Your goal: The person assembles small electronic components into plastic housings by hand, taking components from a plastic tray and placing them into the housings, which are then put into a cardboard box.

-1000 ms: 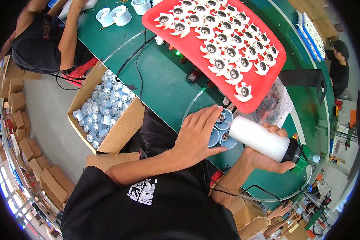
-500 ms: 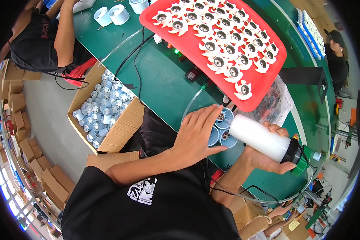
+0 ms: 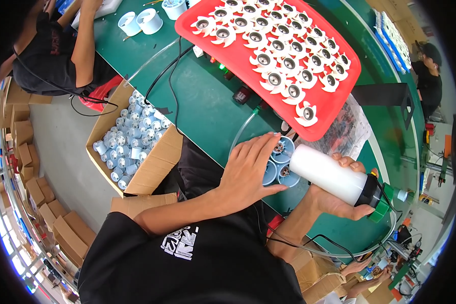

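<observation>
My left hand is wrapped round a cluster of light-blue plastic cups on the green table; the fingers lie along the far side and the thumb along the near side. Three cups show, with small metal parts inside two of them; my palm partly covers the cluster. Closed round a white dispensing cylinder is my right hand. This cylinder lies tilted, with a black collar and a green cap at its right end and a tube running from it. Its white end is right beside the cups; whether they touch, I cannot tell.
Past my hands, a red tray bears rows of white fan impellers. A cardboard box of light-blue cups stands left of the green table. Black cables and a clear tube cross the tabletop. A co-worker sits at far left.
Both my hands keep their grip and pose, and the cups and cylinder stay in place. The surroundings shift very slightly in the picture.
</observation>
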